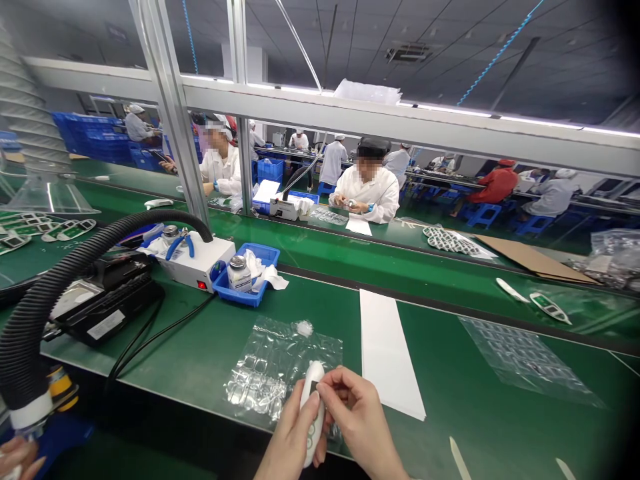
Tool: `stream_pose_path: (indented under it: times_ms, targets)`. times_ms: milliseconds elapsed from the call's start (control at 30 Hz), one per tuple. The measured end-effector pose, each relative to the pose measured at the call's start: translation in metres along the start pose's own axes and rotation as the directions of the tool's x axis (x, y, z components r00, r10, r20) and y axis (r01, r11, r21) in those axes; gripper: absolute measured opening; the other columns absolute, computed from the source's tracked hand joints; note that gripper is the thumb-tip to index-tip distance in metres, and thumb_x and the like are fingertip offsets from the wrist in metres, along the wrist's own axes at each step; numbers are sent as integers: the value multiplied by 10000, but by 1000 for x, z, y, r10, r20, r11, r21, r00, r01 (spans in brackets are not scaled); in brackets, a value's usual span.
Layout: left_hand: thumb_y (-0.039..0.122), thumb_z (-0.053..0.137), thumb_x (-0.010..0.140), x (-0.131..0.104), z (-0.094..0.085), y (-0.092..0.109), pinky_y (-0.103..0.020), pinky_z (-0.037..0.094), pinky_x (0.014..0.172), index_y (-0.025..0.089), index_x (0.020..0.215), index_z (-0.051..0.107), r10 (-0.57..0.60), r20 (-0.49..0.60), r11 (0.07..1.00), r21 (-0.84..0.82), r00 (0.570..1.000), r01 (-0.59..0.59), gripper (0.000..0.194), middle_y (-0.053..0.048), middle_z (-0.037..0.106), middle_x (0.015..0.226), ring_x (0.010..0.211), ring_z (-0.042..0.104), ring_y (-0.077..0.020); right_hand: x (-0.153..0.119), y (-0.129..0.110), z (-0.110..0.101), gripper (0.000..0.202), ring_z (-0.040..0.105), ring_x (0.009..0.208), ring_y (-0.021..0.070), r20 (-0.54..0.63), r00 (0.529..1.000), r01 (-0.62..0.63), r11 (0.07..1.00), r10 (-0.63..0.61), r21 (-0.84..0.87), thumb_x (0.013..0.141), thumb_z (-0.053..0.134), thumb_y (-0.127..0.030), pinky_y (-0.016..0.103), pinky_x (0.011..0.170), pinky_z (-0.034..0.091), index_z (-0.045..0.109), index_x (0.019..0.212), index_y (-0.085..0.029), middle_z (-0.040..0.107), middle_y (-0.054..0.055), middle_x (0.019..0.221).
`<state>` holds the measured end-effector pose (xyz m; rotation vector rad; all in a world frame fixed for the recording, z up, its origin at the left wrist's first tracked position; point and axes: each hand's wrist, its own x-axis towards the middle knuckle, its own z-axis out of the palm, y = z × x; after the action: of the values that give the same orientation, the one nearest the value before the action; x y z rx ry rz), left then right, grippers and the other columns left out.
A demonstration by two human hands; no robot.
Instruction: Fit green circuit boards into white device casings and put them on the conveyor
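Observation:
A white handheld device [313,437] with round buttons and a small dark window is held tilted upright at the bottom centre. My left hand [293,433] is wrapped round its body, with the thumb along the front. My right hand [357,413] is closed in a pinch at the dark window near the device's top; whether anything is between its fingertips is too small to tell. Behind and left of the device, a clear plastic sheet [260,380] with small clear pieces lies on the green table. A small whitish clump [305,327] sits at that sheet's top edge.
White paper [387,353] lies right of my hands, with another clear sheet [525,357] farther right. A blue tray [240,295] holds a bottle and tissues. A white box [195,260] and black hose [30,320] are left. A person's hand [17,457] shows bottom left; co-workers sit opposite.

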<state>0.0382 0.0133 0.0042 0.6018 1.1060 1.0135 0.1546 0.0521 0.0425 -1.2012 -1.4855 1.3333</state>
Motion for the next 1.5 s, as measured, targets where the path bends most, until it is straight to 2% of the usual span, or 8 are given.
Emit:
stream_pose_path:
  times_ms: [300, 400, 600, 800, 1033, 1200, 1367, 1500]
  targets:
    - [614, 488, 818, -2, 3, 3, -216, 290, 390, 148, 1004, 511, 40, 65, 998, -52, 997, -36, 503, 59, 509, 484, 359, 396, -89, -1, 3, -1, 259, 478, 538, 91, 11, 1000, -24, 994, 23, 106, 898, 542, -444, 214, 523, 418, 535, 1000, -206, 531, -12, 789]
    - [630, 535, 788, -6, 2, 1, -235, 354, 436, 136, 1211, 454, 25, 3, 999, 32, 1000, -25, 655, 47, 544, 486, 397, 454, -122, 0, -1, -3, 300, 507, 654, 103, 38, 997, 68, 998, -68, 5, 882, 580, -409, 228, 602, 447, 579, 1124, -232, 520, 57, 1099]
    - [639, 634, 705, -12, 0, -4, -256, 401, 471, 129, 1357, 339, -54, -68, 998, -18, 996, 53, 878, -37, 664, 659, 491, 567, -161, 7, -4, -6, 325, 525, 622, 122, 51, 995, 85, 996, -85, 8, 897, 535, -449, 215, 506, 427, 699, 886, -168, 564, 53, 889]
    - [717, 542, 726, 2, 0, -3, -195, 258, 340, 125, 1341, 306, -25, -56, 999, -46, 998, 23, 886, 25, 596, 487, 329, 439, -107, 4, 6, -7, 337, 515, 637, 101, 101, 994, 29, 983, -48, 183, 844, 625, -440, 230, 560, 462, 667, 1087, -211, 538, 68, 1071]
    - [760, 385, 779, 8, 5, 0, -197, 265, 316, 155, 627, 574, 12, -17, 1000, -13, 1000, -12, 652, 28, 472, 351, 281, 385, -87, 2, 11, -9, 396, 513, 689, 111, 151, 987, 35, 984, -62, 173, 855, 615, -414, 254, 636, 479, 605, 1211, -242, 488, 80, 1177]
    - [730, 446, 783, 8, 7, 15, -208, 325, 369, 149, 664, 585, 12, -33, 984, -180, 999, -17, 609, 23, 512, 403, 340, 437, -101, -2, 12, -11, 381, 569, 883, 166, 90, 989, 107, 990, -115, 87, 884, 579, -379, 312, 851, 475, 566, 1248, -266, 449, 92, 1275]
    - [727, 439, 792, 12, 8, 38, -228, 406, 548, 172, 713, 573, 84, 13, 841, -538, 996, -64, 576, 22, 510, 511, 537, 483, -118, -14, 16, 0, 188, 535, 659, 152, -5, 986, 167, 979, -169, -120, 831, 634, -381, 239, 605, 465, 643, 806, -195, 560, 27, 772]
    - [776, 491, 718, 17, 11, 29, -243, 374, 527, 188, 657, 523, 40, 73, 794, -608, 997, 12, 592, 20, 520, 584, 547, 471, -114, -20, 35, 22, 239, 509, 549, 150, -54, 982, 165, 961, -181, -220, 761, 693, -418, 230, 493, 444, 682, 892, -218, 610, 38, 722]
